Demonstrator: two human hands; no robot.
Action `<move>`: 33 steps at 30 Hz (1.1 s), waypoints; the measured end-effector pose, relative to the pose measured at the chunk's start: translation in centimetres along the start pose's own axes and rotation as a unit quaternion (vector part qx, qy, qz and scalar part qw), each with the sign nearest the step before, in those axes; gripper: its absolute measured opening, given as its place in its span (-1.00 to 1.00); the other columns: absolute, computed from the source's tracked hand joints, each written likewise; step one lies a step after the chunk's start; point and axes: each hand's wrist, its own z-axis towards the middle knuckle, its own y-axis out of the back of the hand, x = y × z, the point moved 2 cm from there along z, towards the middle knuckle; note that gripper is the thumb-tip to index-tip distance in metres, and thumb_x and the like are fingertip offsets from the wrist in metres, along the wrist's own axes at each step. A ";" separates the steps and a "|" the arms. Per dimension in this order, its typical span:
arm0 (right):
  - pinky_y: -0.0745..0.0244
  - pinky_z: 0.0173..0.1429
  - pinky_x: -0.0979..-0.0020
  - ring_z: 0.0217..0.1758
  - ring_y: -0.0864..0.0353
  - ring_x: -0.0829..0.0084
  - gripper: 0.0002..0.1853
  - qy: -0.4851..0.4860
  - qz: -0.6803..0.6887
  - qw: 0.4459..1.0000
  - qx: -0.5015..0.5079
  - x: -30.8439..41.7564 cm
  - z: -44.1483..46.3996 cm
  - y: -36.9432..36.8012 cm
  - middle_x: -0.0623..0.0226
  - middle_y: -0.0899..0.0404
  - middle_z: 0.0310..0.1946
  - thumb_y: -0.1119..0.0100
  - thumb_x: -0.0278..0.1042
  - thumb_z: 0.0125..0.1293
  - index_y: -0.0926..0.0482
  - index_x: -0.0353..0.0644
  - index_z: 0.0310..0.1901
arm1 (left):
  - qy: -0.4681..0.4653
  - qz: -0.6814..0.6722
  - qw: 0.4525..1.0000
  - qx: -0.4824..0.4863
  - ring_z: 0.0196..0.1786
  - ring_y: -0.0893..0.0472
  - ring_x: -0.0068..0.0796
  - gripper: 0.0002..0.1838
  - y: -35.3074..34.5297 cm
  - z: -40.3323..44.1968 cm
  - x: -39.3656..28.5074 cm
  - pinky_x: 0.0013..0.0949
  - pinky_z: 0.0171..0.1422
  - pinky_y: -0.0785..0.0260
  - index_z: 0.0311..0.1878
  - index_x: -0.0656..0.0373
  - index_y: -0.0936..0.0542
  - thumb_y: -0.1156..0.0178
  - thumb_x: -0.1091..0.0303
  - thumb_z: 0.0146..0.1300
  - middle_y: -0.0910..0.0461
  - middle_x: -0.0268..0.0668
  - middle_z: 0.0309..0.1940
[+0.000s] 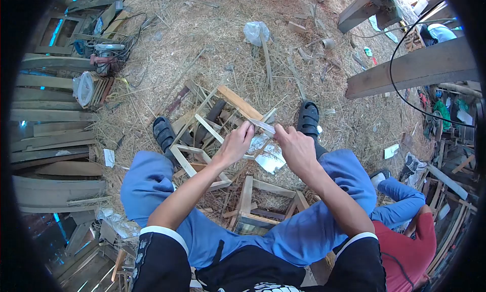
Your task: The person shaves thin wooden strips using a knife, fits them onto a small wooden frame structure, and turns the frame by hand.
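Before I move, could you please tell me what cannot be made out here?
Head view:
- Right end of the pale blade-like piece: hidden by the right hand.
- What the left hand holds, if anything: too small to tell.
- Shirt print: cut off by the bottom edge.

Shirt lettering [276, 288] cut off below, palm of left hand [236, 145] hidden
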 end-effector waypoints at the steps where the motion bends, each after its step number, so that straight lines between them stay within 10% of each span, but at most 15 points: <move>1: -0.59 -0.38 0.10 -0.37 -0.76 0.13 -0.80 -0.005 0.006 1.000 0.013 0.1 0.0 0.1 0.14 -0.64 -0.34 -0.12 -0.21 0.54 -0.49 -0.03 0.09 | 0.002 -0.004 1.000 -0.001 -0.22 -0.64 0.36 -0.70 0.0 0.0 0.0 0.25 -0.19 -0.40 0.02 0.21 -0.47 0.07 0.14 0.65 -0.63 0.20 -0.40; 33: -0.59 -0.37 -0.04 -0.36 -0.76 -0.04 -0.81 -0.021 0.063 0.998 0.024 -0.3 2.0 -0.7 0.10 -0.70 -0.40 -0.04 -0.12 0.59 -0.43 -0.04 -0.06 | -0.002 0.059 0.998 -0.028 -0.27 -0.68 0.34 -0.70 -0.7 1.2 0.7 0.27 -0.19 -0.51 -0.06 0.14 -0.51 0.06 0.12 0.62 -0.67 0.15 -0.42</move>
